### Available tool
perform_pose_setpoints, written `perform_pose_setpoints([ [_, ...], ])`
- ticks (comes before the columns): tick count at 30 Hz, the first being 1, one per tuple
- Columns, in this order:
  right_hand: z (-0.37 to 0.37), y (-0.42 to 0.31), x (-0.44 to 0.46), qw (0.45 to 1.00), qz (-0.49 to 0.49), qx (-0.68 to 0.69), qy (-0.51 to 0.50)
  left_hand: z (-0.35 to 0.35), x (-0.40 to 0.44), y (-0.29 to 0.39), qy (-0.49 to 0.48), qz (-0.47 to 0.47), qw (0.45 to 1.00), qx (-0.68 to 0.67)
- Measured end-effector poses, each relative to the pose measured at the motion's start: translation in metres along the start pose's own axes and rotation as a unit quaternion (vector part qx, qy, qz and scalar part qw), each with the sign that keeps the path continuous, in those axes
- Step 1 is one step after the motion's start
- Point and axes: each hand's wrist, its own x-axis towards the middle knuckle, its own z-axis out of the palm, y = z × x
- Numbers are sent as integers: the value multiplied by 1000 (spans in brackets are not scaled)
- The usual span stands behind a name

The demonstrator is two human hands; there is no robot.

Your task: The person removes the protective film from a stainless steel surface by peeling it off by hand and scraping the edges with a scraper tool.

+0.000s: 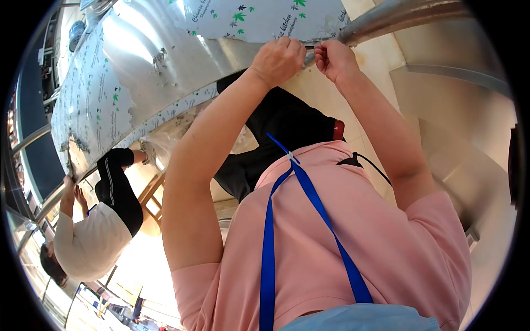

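My left hand (pixel 280 60) is closed at the near edge of the metal tabletop (pixel 182 69), its fingers curled together. My right hand (pixel 335 59) is closed just right of it, thumb and fingertips pinched. A thin dark strand or sliver (pixel 313 42) shows between the two hands, too small to name. What either hand holds is hidden by the fingers. Printed protective film (pixel 237 19) with green leaves covers part of the tabletop; its torn edge leaves bare metal. A small dark clump (pixel 159 59) lies on that bare metal, left of my hands.
A co-worker (pixel 94 237) in a white top sits at the left, hands at the same tabletop's edge. A wooden stool (pixel 152 198) is under them. A metal rail (pixel 406 23) runs at upper right. Another small clump (pixel 79 144) lies near the co-worker.
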Motion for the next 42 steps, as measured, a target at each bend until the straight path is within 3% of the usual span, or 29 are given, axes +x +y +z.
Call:
perform_pose_setpoints([
  [17, 3, -2, -3, 1000, -6, -16, 21, 10, 2, 3, 45, 18, 999, 18],
  [20, 9, -7, 13, 998, -43, 31, -14, 9, 8, -2, -40, -45, 998, 17],
  [23, 12, -20, 16, 1000, -7, -8, -17, 12, 20, -15, -67, -25, 997, -13],
  [29, 5, -22, -8, 979, -155, -127, -37, -14, 7, -47, -23, -234, 965, -113],
  [30, 4, -26, -17, 929, -251, -270, -24, -20, 7, -49, -42, -255, 952, -162],
  [31, 2, -31, -12, 830, -404, -385, -14, -24, 13, -53, -54, -277, 937, -207],
  [33, -3, -36, -1, 526, -644, -555, 14, -21, 15, -56, -53, -315, 909, -269],
  [36, 1, -43, 7, 496, -572, -650, -65, -13, 7, -62, -30, -358, 883, -301],
  [39, 8, -40, 15, 412, -564, -709, -100, -21, -7, -55, -40, -384, 867, -316],
  [42, 18, -41, 21, 400, -516, -750, -108, -30, -17, -53, -27, -408, 852, -327],
])
